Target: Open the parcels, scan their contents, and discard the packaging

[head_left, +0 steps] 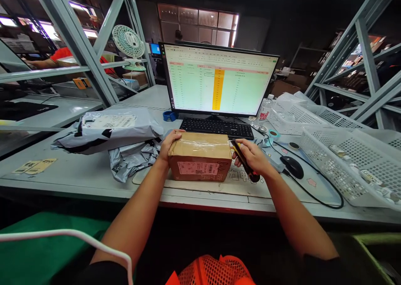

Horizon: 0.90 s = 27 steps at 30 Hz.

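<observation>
A taped cardboard box (200, 153) rests on the desk mat in front of the keyboard, with a printed label (198, 168) on its near side. My left hand (171, 145) grips the box by its left end, thumb over the top edge. In my right hand (252, 156), closed around its handle, is a black and yellow box cutter (244, 159). The cutter's front end is by the box's top right corner; whether the blade touches the cardboard I cannot tell. Clear tape (203, 141) runs along the box's top.
Grey mailer parcels (109, 128) lie stacked to the left. Behind the box stand a black keyboard (217, 128) and a monitor (216, 82). A mouse (292, 166), its cable and white plastic baskets (351, 164) occupy the right. Metal frame posts (78, 42) rise at the sides.
</observation>
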Each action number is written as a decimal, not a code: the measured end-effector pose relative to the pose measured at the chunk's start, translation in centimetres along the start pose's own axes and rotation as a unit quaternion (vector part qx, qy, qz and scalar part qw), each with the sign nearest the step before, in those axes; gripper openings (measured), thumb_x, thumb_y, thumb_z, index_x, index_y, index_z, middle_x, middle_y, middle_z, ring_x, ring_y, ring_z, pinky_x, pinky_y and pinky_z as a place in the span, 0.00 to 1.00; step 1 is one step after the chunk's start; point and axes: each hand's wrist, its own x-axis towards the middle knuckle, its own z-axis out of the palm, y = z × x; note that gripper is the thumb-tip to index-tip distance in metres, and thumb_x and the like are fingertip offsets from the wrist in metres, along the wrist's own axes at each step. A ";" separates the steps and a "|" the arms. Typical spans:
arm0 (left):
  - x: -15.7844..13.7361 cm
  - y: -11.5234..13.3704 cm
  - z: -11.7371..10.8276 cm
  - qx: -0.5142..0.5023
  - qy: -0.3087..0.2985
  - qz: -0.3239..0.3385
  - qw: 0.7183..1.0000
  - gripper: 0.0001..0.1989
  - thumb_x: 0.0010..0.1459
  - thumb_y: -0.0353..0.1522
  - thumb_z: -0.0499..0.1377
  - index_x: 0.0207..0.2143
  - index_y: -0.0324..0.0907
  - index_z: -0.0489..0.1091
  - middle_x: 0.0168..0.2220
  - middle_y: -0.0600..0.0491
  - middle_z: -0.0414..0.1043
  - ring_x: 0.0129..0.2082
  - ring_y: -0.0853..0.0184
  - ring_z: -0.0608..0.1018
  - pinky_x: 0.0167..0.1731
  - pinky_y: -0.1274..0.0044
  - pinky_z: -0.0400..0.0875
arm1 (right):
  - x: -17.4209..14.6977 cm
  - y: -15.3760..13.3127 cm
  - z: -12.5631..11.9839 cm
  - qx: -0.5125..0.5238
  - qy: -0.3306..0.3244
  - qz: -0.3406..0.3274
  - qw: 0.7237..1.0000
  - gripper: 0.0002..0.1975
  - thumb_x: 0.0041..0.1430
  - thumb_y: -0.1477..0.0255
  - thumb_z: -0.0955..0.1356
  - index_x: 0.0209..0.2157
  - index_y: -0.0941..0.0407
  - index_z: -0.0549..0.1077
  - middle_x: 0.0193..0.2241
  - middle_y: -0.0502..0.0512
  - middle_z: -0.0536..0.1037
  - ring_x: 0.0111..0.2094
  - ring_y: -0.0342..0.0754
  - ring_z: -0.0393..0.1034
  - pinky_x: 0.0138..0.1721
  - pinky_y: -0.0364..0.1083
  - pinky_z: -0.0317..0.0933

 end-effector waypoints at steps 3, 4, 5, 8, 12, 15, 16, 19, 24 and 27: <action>0.0 0.0 -0.2 0.006 -0.006 0.005 1.000 0.22 0.43 0.41 0.68 0.40 0.39 0.73 0.32 0.53 0.72 0.31 0.65 0.75 0.31 0.76 0.70 | 0.8 -0.6 -0.2 0.109 -0.058 0.074 0.990 0.16 0.69 0.62 0.62 0.53 0.54 0.68 0.24 0.48 0.78 0.21 0.48 0.75 0.23 0.44 0.71; 0.0 0.0 -0.2 0.010 -0.006 0.008 1.000 0.22 0.43 0.41 0.68 0.39 0.39 0.73 0.32 0.53 0.72 0.31 0.65 0.75 0.30 0.76 0.70 | 0.9 -0.8 -0.3 0.127 -0.068 0.086 0.986 0.14 0.69 0.64 0.62 0.52 0.54 0.68 0.23 0.48 0.78 0.20 0.47 0.74 0.21 0.43 0.69; -0.1 0.1 -0.2 0.014 -0.005 0.010 1.000 0.22 0.43 0.41 0.68 0.39 0.39 0.73 0.32 0.53 0.72 0.31 0.65 0.75 0.30 0.76 0.69 | 1.0 -1.1 -0.4 0.140 -0.077 0.093 0.983 0.13 0.68 0.65 0.62 0.51 0.54 0.68 0.23 0.49 0.78 0.19 0.47 0.72 0.19 0.42 0.68; -0.2 0.1 -0.1 0.017 0.005 0.018 1.000 0.22 0.41 0.42 0.69 0.38 0.39 0.74 0.31 0.54 0.72 0.30 0.66 0.74 0.29 0.78 0.69 | 0.6 -1.8 -1.0 0.166 -0.117 0.111 0.973 0.16 0.69 0.67 0.62 0.54 0.56 0.69 0.22 0.50 0.77 0.16 0.45 0.68 0.16 0.41 0.63; -0.5 0.1 0.3 0.017 0.014 0.027 0.999 0.23 0.40 0.42 0.70 0.38 0.39 0.74 0.29 0.55 0.71 0.29 0.67 0.73 0.27 0.78 0.68 | 0.2 -2.5 -1.6 0.183 -0.147 0.121 0.965 0.23 0.71 0.68 0.61 0.64 0.57 0.66 0.23 0.51 0.77 0.16 0.45 0.68 0.15 0.40 0.62; -0.7 0.3 0.4 0.016 0.014 0.023 1.000 0.24 0.40 0.42 0.70 0.38 0.39 0.74 0.30 0.54 0.72 0.29 0.67 0.74 0.27 0.78 0.68 | 0.6 -2.6 -1.9 0.194 -0.116 0.127 0.966 0.24 0.72 0.71 0.59 0.66 0.58 0.66 0.22 0.50 0.76 0.16 0.45 0.67 0.15 0.39 0.62; -0.7 0.3 0.4 0.017 0.013 0.022 1.000 0.24 0.40 0.42 0.70 0.38 0.40 0.74 0.30 0.54 0.72 0.29 0.66 0.74 0.27 0.78 0.69 | 0.9 -2.6 -1.9 0.194 -0.109 0.133 0.966 0.24 0.72 0.72 0.59 0.66 0.57 0.66 0.22 0.50 0.76 0.16 0.45 0.67 0.15 0.39 0.62; -0.8 0.2 0.3 0.018 0.013 0.024 0.999 0.24 0.40 0.43 0.70 0.38 0.40 0.74 0.30 0.54 0.72 0.28 0.67 0.74 0.27 0.78 0.69 | 1.5 -2.3 -1.9 0.190 -0.116 0.147 0.964 0.26 0.72 0.73 0.59 0.68 0.56 0.64 0.23 0.51 0.77 0.17 0.45 0.68 0.16 0.39 0.63; -0.8 0.0 0.3 0.016 0.027 0.038 0.999 0.24 0.39 0.43 0.69 0.38 0.40 0.74 0.30 0.55 0.72 0.28 0.67 0.73 0.26 0.78 0.68 | 1.7 -2.4 -1.9 0.188 -0.131 0.152 0.962 0.27 0.72 0.73 0.59 0.70 0.54 0.63 0.22 0.50 0.76 0.16 0.44 0.68 0.15 0.39 0.63; -0.6 -0.2 0.2 0.015 0.035 0.038 0.999 0.23 0.39 0.43 0.69 0.37 0.40 0.74 0.29 0.55 0.71 0.27 0.68 0.73 0.26 0.78 0.67 | 1.5 -2.7 -1.9 0.177 -0.136 0.168 0.960 0.28 0.73 0.73 0.59 0.71 0.54 0.63 0.22 0.50 0.76 0.16 0.44 0.67 0.15 0.38 0.63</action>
